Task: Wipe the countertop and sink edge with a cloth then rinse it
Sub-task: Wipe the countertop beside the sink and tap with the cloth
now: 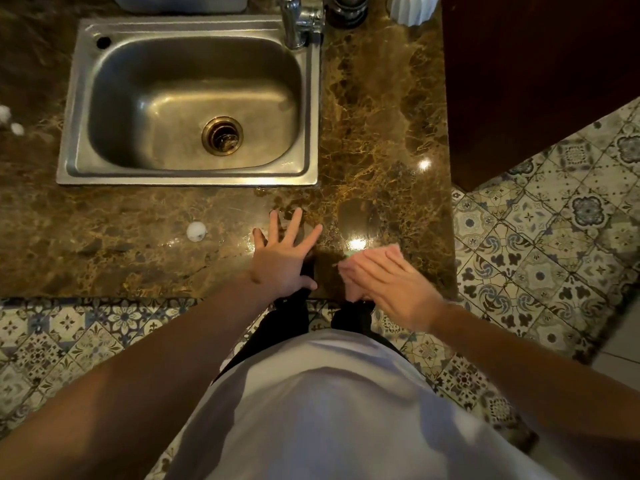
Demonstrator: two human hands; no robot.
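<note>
A brown marble countertop (381, 140) holds a steel sink (313, 109) with a round drain and a chrome tap (298, 20) at its back right corner. My right hand (384, 284) lies flat on a pink cloth (391, 252), pressing it onto the counter near the front edge, right of the sink. Only the cloth's far corner and a bit near my fingertips show. My left hand (282, 256) rests flat on the counter beside it, fingers spread, holding nothing.
A small white blob (196, 231) sits on the counter left of my left hand, and two more (10, 121) lie at the far left. A dark wooden cabinet (536, 81) stands to the right. Metal containers (348, 8) and a white ribbed object (414, 8) stand behind the counter. Patterned tile floor lies below.
</note>
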